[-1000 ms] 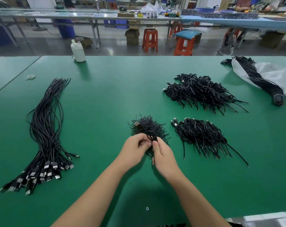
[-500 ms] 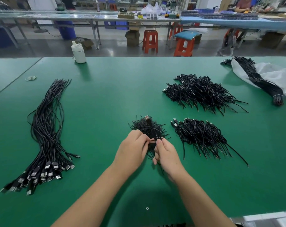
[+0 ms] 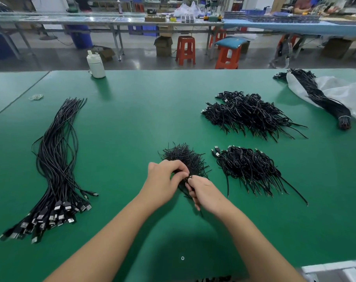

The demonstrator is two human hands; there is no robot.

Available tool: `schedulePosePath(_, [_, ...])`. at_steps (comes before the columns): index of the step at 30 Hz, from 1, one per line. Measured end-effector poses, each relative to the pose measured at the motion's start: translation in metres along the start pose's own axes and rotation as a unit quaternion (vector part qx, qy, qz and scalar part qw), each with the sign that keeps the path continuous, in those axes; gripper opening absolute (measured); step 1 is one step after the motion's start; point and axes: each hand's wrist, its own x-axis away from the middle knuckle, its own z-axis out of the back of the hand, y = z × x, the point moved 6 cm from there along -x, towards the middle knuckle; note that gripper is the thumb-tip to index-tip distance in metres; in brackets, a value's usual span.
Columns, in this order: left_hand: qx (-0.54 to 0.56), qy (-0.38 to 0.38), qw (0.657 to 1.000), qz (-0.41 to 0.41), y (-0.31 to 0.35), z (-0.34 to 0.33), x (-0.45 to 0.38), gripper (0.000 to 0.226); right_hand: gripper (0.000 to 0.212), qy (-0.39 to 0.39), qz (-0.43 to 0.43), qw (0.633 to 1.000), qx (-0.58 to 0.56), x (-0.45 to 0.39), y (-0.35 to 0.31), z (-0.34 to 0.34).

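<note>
Where left hand (image 3: 162, 180) meets right hand (image 3: 206, 193), black strands (image 3: 187, 177) pinched between

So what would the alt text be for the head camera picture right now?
A person's left hand and right hand pinch short black wire strands from a small heap on a green table. A long bundle of black USB cables lies left; two heaps of coiled black cables lie right.
</note>
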Motion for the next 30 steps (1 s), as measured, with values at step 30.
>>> schedulePosePath(30, [0.006,-0.162,0.977,0.137,-0.016,-0.005,0.005,0.012,0.036,0.035,0.202,0.788,0.581,0.007,-0.004,-0.011])
